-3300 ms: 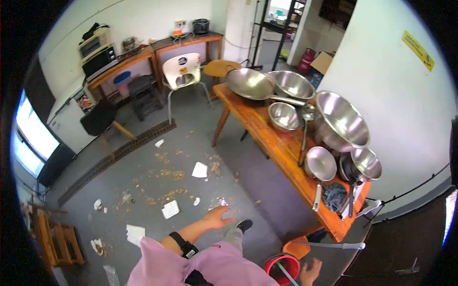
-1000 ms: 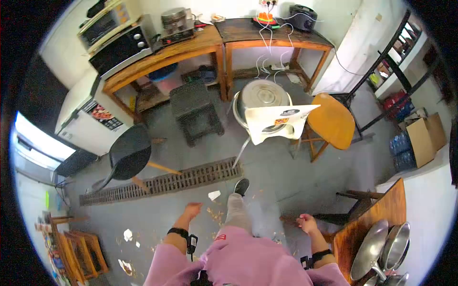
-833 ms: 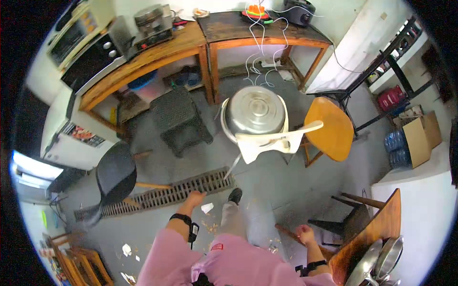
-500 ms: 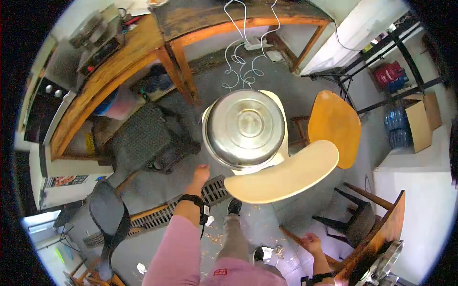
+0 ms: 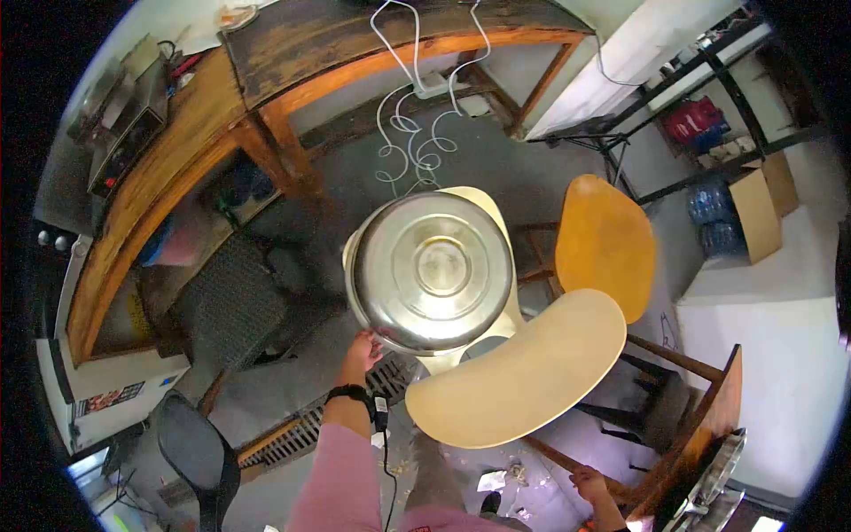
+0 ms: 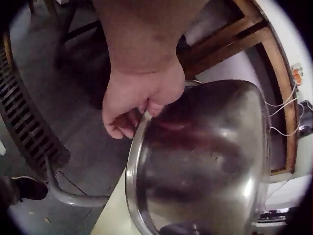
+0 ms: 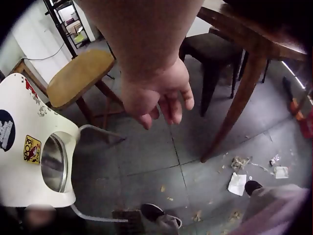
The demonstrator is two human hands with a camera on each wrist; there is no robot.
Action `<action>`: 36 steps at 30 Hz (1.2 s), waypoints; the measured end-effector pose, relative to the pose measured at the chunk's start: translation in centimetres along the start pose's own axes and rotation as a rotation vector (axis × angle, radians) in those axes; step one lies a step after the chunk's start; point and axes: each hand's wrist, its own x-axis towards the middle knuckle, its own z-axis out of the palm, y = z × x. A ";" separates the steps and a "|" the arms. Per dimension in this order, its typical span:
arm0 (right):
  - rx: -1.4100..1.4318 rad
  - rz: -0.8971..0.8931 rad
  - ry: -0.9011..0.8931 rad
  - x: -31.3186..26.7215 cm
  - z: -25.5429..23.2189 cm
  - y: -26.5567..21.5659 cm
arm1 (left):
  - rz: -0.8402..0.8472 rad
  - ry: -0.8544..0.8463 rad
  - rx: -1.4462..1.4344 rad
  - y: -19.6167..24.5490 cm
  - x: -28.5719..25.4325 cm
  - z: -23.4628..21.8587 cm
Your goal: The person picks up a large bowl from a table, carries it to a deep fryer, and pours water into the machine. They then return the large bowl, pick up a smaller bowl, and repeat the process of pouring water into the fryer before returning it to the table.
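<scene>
A large steel pot, bottom up, rests on the seat of a cream chair. My left hand is at the pot's near left edge. The left wrist view shows that left hand with its thumb on the rim of the pot and its fingers curled under it, pinching the rim. My right hand hangs low at the right, beside a wooden table. In the right wrist view the right hand has loosely bent fingers and holds nothing.
A yellow stool stands right of the chair, a black stool to its left. Wooden desks with white cables line the back. A floor grate lies near my feet. Litter is scattered on the floor.
The view has come forward and closer to the chair and pot. My left hand has reached the pot's rim and taken hold of it. My right hand still hangs empty.
</scene>
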 end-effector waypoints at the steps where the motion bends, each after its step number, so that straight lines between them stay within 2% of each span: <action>1: -0.022 -0.070 -0.001 -0.6 -0.3 0.0 | -0.036 -0.017 0.005 0.5 -1.9 0.3; 2: -0.055 -0.159 0.040 -0.5 0.1 0.9 | 0.000 0.034 -0.021 2.0 -4.1 1.5; 3: -0.084 -0.256 0.072 0.2 1.7 3.5 | 0.037 -0.013 -0.126 2.8 -4.6 2.1; 5: -0.163 -0.371 0.122 0.2 2.2 4.7 | 0.109 -0.106 -0.335 3.7 -5.3 2.8; 6: -0.202 -0.381 0.137 -0.2 1.8 3.4 | 0.175 -0.205 -0.441 4.0 -5.4 2.6; 7: -0.241 -0.392 0.152 -0.7 1.3 2.1 | 0.251 -0.221 -0.459 4.4 -5.6 2.6; 8: 0.044 0.097 0.052 -1.3 -0.4 -2.1 | 0.277 -0.276 -0.518 5.6 -6.4 3.3; 9: 0.043 -0.002 0.104 -1.0 0.8 -0.2 | 0.303 -0.331 -0.578 6.9 -7.5 4.1; 11: 0.178 -0.075 0.185 -0.7 2.7 2.5 | 0.346 -0.326 -0.589 9.6 -10.1 5.9; 12: 0.137 -0.090 0.180 -0.8 3.2 2.6 | 0.369 -0.324 -0.589 11.1 -11.5 7.0; 13: 0.096 -0.104 0.174 -0.1 3.2 2.5 | 0.388 -0.248 -0.581 12.6 -12.7 8.2; 14: 0.314 0.095 0.138 -1.4 -0.5 -4.6 | 0.407 -0.173 -0.572 14.2 -13.6 9.6; 15: 0.487 0.128 0.146 -1.0 0.7 -2.6 | 0.431 -0.096 -0.570 15.9 -13.9 10.6; 17: -0.244 -0.400 0.275 -0.7 0.1 -1.2 | 0.502 0.052 -0.497 18.5 -12.3 12.2; 18: 0.445 0.144 0.205 -2.1 -1.0 -5.6 | 0.555 0.072 -0.411 20.4 -13.2 13.6; 20: 0.517 0.206 0.230 -3.3 -0.2 -5.4 | 0.664 0.113 -0.240 23.4 -16.6 16.7; 21: 0.554 0.237 0.254 -3.7 0.1 -5.1 | 0.731 0.130 -0.191 25.1 -16.5 17.8; 23: 0.605 0.321 0.281 -4.5 1.4 -4.7 | 0.754 0.147 -0.055 27.3 -21.7 19.5; 25: 0.649 0.390 0.302 -4.9 2.2 -3.3 | 0.893 0.041 -0.159 29.0 -24.4 19.6; 27: 0.265 -0.057 0.424 -4.0 8.7 4.1 | 1.013 -0.016 -0.196 30.2 -28.3 19.5; 28: 0.307 -0.113 0.419 -4.1 10.1 5.1 | 1.108 -0.035 -0.230 31.2 -28.5 19.0; 29: 0.326 -0.077 0.398 -5.1 10.7 4.9 | 1.098 0.003 -0.176 31.2 -30.4 18.7; 31: 0.362 -0.002 0.359 -6.7 12.2 5.2 | 1.220 -0.070 -0.158 29.7 -36.1 20.8; 32: 0.385 0.031 0.381 -7.1 12.6 5.5 | 1.221 -0.204 -0.135 30.0 -37.7 20.3; 33: 0.528 0.292 0.380 -9.6 10.3 2.7 | 1.182 -0.362 -0.097 30.1 -38.2 20.8; 34: 0.679 0.554 0.406 -12.1 7.9 -0.1 | 1.177 -0.535 -0.163 28.8 -41.3 22.0; 35: 0.549 0.543 0.451 -12.7 7.1 0.1 | 1.183 -0.481 -0.125 26.8 -45.7 22.8; 36: 0.423 0.536 0.488 -13.5 7.3 0.9 | 1.205 -0.534 -0.146 27.3 -46.6 22.9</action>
